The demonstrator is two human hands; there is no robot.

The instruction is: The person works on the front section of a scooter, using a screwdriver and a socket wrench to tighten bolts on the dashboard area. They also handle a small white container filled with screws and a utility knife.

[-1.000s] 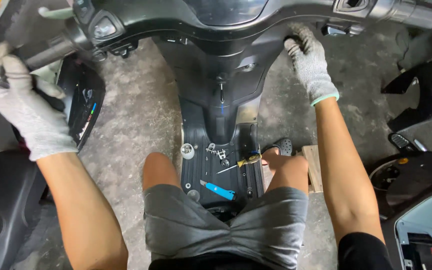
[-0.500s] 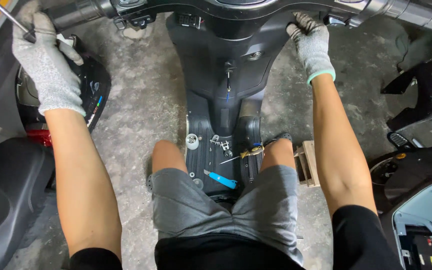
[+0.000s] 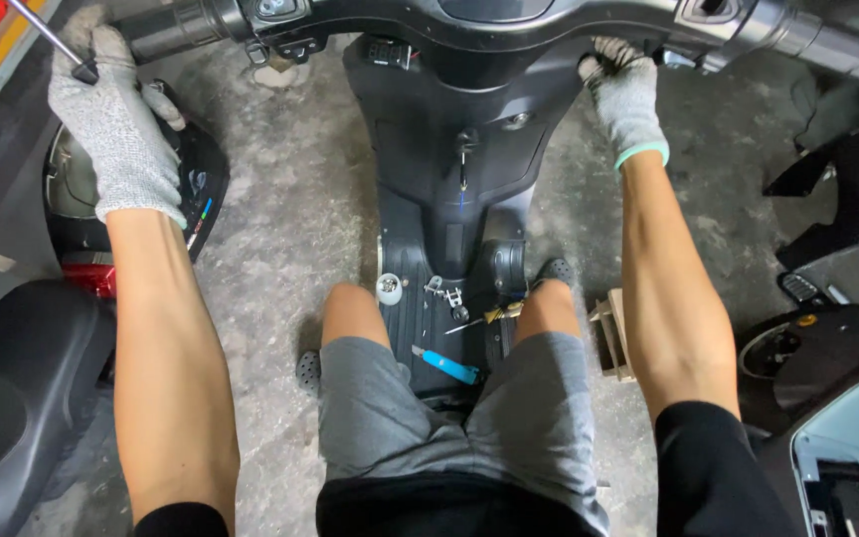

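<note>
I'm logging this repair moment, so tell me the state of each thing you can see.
left hand: gloved, gripping a tool
tool: held, shaft pointing up-left
right hand: gloved, under the handlebar
handlebar: mounted on scooter
blue cutter: lying on footboard
screwdriver: lying on footboard

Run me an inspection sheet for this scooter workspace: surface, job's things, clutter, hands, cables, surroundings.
Surface: rough grey concrete floor.
Job's things: black scooter handlebar; thin metal-shafted tool in the left hand.
Clutter: blue utility knife, yellow-handled screwdriver, small metal parts, round silver cap on the black footboard.
Hands: grey-gloved left hand grips the tool; grey-gloved right hand under the handlebar.
Cables: nothing seen.
Surroundings: black scooter seat left, other scooter bodywork right.
</note>
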